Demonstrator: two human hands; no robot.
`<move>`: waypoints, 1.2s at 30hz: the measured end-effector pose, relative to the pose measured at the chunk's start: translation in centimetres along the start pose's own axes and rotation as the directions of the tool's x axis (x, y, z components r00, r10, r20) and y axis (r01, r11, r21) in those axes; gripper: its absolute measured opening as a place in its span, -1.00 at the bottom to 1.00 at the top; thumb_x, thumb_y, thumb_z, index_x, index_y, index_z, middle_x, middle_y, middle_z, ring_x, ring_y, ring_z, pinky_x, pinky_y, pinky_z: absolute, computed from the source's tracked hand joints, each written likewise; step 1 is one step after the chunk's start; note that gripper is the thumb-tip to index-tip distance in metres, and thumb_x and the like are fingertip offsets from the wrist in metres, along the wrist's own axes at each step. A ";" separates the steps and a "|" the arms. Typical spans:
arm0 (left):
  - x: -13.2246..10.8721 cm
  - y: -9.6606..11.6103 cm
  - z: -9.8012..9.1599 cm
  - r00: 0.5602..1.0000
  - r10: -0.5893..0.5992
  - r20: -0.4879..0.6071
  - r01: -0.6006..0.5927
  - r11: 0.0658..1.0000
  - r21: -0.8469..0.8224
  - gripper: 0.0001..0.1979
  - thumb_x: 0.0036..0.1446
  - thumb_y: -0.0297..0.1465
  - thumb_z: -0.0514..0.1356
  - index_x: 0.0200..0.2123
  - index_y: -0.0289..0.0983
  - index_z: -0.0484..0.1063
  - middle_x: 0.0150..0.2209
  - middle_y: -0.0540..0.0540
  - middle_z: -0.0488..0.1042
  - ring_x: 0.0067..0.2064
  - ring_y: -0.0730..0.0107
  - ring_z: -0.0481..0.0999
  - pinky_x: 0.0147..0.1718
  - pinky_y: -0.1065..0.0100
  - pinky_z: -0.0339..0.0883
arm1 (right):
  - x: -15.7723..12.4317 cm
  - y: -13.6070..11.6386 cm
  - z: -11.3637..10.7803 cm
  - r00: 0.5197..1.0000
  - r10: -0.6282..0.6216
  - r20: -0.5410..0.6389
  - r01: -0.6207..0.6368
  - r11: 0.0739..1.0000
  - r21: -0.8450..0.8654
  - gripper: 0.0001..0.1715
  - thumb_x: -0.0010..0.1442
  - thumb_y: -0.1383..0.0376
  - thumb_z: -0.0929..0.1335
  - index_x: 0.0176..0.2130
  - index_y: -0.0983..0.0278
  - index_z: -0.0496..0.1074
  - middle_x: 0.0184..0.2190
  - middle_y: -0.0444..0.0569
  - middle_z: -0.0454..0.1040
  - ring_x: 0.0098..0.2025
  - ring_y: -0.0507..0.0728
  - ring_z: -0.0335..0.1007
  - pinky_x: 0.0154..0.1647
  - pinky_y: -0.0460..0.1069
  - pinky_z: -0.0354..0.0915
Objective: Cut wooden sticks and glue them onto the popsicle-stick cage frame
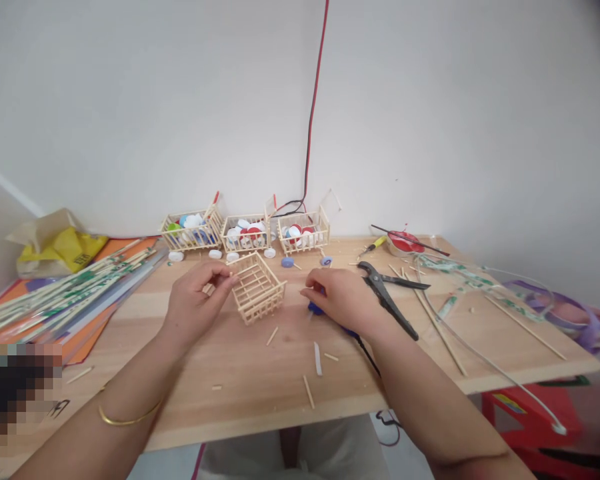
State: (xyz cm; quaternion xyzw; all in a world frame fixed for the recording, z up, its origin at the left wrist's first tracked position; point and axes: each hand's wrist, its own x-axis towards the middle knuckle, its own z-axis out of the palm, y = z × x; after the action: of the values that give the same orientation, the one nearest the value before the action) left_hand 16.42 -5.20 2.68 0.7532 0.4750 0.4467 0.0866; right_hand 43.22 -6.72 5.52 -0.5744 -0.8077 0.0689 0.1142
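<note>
My left hand (200, 297) pinches the left corner of a small open basket (257, 287) built from thin wooden sticks, which is tilted above the table. To its right, my right hand (343, 297) is curled around a blue glue gun (317, 307). Most of the glue gun is hidden under the palm, and its dark cord (367, 353) runs toward the table's front edge. Short cut stick pieces (273, 335) and a white strip (318, 359) lie in front of both hands.
Behind stand stick carts (193, 233), (245, 233), (304, 230) filled with bottle caps. Pliers (390, 300), a yellow-handled cutter (373, 247) and a red dish (405, 243) are at right. Bundled sticks (80, 293) and a yellow bag (55, 247) occupy the left.
</note>
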 end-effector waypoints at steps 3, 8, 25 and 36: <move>0.6 -0.7 -0.5 1.000 0.014 0.017 -0.015 0.999 0.029 -0.85 0.17 -0.29 0.16 -0.37 -0.25 0.39 -0.34 -0.02 0.48 -0.34 0.41 0.44 -0.30 0.37 0.31 | -0.4 0.6 -0.1 0.997 0.079 0.021 -0.077 0.992 -0.098 -0.77 0.20 0.13 0.34 -0.27 0.24 0.43 -0.33 -0.03 0.53 -0.28 0.14 0.43 -0.35 -0.05 0.14; 1.1 -1.3 -0.8 0.969 0.099 0.228 -0.120 0.989 0.081 -0.81 0.23 -0.27 0.06 -0.28 -0.25 0.39 -0.23 -0.11 0.53 -0.19 0.28 0.49 -0.17 0.28 0.32 | -1.9 2.3 0.4 0.982 0.174 0.073 -0.150 0.954 -0.258 -0.54 0.06 0.00 0.40 -0.23 0.32 0.43 -0.21 0.14 0.49 -0.16 0.28 0.43 -0.27 0.01 0.21; 0.3 0.1 0.9 0.887 0.154 0.434 -0.345 0.847 0.404 -0.75 0.27 -0.43 -0.05 -0.35 -0.27 0.40 -0.37 -0.14 0.54 -0.30 0.22 0.48 -0.09 0.10 0.13 | -4.4 3.4 -0.9 0.982 0.177 0.062 -0.187 0.943 0.274 -0.77 0.08 0.25 0.29 -0.26 0.32 0.42 -0.44 -0.05 0.44 -0.44 0.07 0.31 -0.44 -0.07 0.12; -0.2 0.2 0.9 0.996 0.046 0.083 -0.043 0.998 -0.041 -0.77 0.24 -0.34 0.06 -0.26 -0.27 0.50 -0.26 -0.14 0.54 -0.19 0.30 0.48 -0.18 0.30 0.33 | -0.1 1.3 1.9 0.998 -0.061 0.026 -0.005 0.322 0.947 -0.46 0.14 -0.12 0.31 -0.20 0.30 0.40 -0.40 -0.07 0.37 -0.43 0.00 0.27 -0.44 -0.08 0.23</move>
State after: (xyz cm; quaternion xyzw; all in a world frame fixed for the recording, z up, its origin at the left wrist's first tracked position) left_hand 17.22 -5.23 2.17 0.7798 0.4452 0.4259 0.1112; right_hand 43.94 -6.31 3.33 -0.3841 -0.6292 0.5404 0.4056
